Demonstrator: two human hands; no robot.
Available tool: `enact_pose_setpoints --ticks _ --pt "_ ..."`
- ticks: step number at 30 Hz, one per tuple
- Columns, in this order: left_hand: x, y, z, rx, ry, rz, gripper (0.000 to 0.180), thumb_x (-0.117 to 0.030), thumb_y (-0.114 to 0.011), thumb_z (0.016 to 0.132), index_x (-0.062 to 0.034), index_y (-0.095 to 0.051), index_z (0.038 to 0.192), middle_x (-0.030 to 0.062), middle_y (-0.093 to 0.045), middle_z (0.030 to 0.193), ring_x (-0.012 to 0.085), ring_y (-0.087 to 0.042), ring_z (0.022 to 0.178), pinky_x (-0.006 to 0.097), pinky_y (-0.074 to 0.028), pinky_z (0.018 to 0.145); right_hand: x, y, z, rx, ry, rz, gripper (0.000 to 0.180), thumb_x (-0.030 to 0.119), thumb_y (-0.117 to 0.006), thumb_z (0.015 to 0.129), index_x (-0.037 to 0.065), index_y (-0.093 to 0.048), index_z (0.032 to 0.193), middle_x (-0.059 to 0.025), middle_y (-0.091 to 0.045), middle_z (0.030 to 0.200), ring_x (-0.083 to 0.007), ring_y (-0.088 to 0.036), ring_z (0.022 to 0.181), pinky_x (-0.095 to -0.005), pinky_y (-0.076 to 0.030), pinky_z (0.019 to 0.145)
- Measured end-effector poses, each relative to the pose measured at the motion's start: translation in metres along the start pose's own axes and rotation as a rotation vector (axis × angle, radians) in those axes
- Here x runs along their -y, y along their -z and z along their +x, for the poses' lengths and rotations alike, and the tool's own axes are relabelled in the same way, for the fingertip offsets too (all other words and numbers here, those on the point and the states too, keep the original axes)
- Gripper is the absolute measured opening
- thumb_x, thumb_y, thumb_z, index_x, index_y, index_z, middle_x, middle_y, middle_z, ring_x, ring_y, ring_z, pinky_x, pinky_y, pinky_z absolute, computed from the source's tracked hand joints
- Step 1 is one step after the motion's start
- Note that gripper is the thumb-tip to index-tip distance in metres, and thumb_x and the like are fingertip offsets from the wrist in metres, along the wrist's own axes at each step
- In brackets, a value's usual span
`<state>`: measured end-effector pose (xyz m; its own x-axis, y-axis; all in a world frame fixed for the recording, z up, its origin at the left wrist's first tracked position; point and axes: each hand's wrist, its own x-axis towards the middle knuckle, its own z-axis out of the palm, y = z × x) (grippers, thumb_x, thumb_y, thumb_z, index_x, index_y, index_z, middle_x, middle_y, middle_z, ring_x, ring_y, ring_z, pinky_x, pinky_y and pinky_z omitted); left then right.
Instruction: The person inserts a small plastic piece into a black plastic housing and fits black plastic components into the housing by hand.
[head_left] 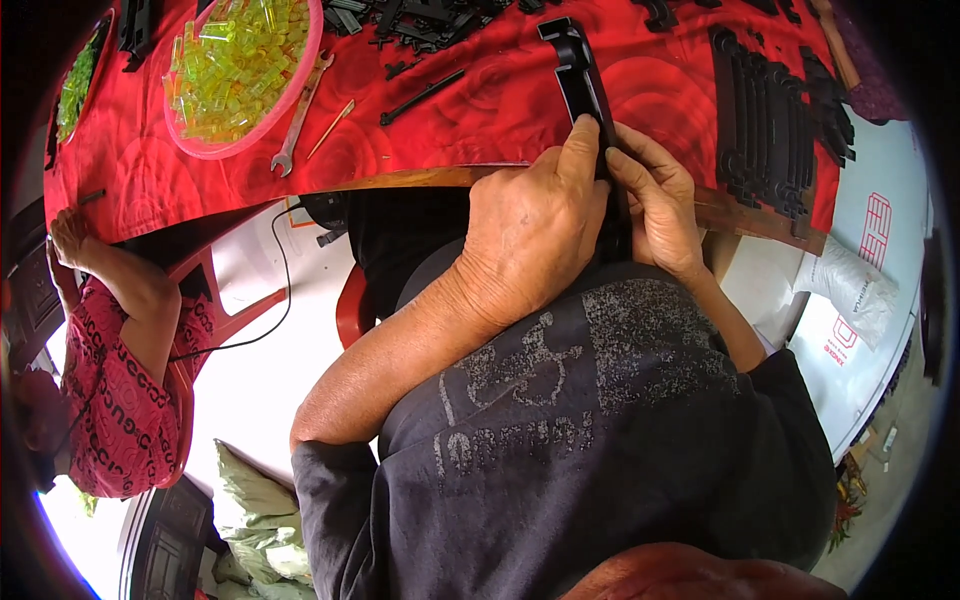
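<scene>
dark shirt (pixel 620 420), both hands (pixel 540 230) gripping black strip (pixel 585 80), red tablecloth (pixel 150 180).

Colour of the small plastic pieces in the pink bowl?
Translucent yellow-green small plastic pieces fill the round pink bowl on the red tablecloth; head view shows it.

red-clothed table (pixel 480 110), wrench (pixel 300 115), perhaps plastic parts (pixel 770 120)

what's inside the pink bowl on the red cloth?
The pink bowl is heaped with small translucent yellow-green plastic pieces. Its bottom and anything under the heap are covered. Its top rim is cut off by the picture edge. A wrench lies beside it on the red cloth.
</scene>
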<state>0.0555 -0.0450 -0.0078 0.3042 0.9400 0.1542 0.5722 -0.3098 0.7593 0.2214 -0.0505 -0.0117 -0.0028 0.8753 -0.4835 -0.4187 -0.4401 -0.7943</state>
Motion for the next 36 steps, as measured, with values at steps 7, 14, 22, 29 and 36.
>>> enact_pose_setpoints --ticks 7,14,22,29,36 --pt "-0.009 -0.002 -0.007 0.143 -0.058 0.217 0.05 -0.019 -0.068 0.088 0.0067 -0.054 0.128 0.0145 -0.068 0.075 0.0294 -0.069 0.063 0.039 -0.055 0.056 -0.002 0.002 0.005 -0.007 -0.009 0.025 0.03 0.002 -0.066 0.095 -0.004 -0.063 0.124 -0.012 -0.071 0.112 -0.0148 -0.068 0.1 -0.0267 -0.055 0.09" --pt "-0.012 -0.002 -0.001 0.206 -0.074 0.249 0.052 -0.019 -0.066 0.088 0.0111 -0.052 0.128 0.0151 -0.067 0.072 0.0294 -0.069 0.062 0.039 -0.054 0.053 -0.003 0.002 0.006 -0.011 -0.02 -0.026 0.029 0.005 -0.066 0.095 -0.005 -0.063 0.122 -0.0109 -0.071 0.109 -0.0145 -0.068 0.097 -0.0261 -0.055 0.089" --pt "-0.007 -0.007 0.004 0.227 -0.058 0.185 0.044 -0.016 -0.061 0.089 0.0091 -0.054 0.125 0.0131 -0.063 0.061 0.0319 -0.065 0.053 0.042 -0.053 0.051 -0.006 0.004 0.009 -0.025 -0.014 -0.038 0.029 0.006 -0.066 0.096 -0.005 -0.064 0.122 -0.0114 -0.071 0.106 -0.0152 -0.068 0.094 -0.0265 -0.055 0.087" --pt "-0.004 -0.01 0.002 0.216 -0.029 0.134 0.044 -0.016 -0.061 0.089 0.0078 -0.054 0.126 0.0143 -0.063 0.061 0.0326 -0.066 0.056 0.043 -0.052 0.052 -0.006 0.0 0.009 -0.052 -0.015 -0.002 0.031 0.006 -0.066 0.096 -0.006 -0.062 0.124 -0.012 -0.071 0.104 -0.0167 -0.068 0.093 -0.0283 -0.055 0.087" --pt "-0.002 -0.007 0.003 0.17 -0.047 0.09 0.048 -0.012 -0.062 0.088 0.0064 -0.053 0.131 0.0147 -0.065 0.068 0.0314 -0.067 0.06 0.042 -0.053 0.056 -0.001 -0.001 0.015 0.002 -0.001 0.134 0.03 0.015 -0.06 0.101 -0.001 -0.06 0.127 -0.0079 -0.07 0.105 -0.0142 -0.067 0.095 -0.0285 -0.054 0.088"
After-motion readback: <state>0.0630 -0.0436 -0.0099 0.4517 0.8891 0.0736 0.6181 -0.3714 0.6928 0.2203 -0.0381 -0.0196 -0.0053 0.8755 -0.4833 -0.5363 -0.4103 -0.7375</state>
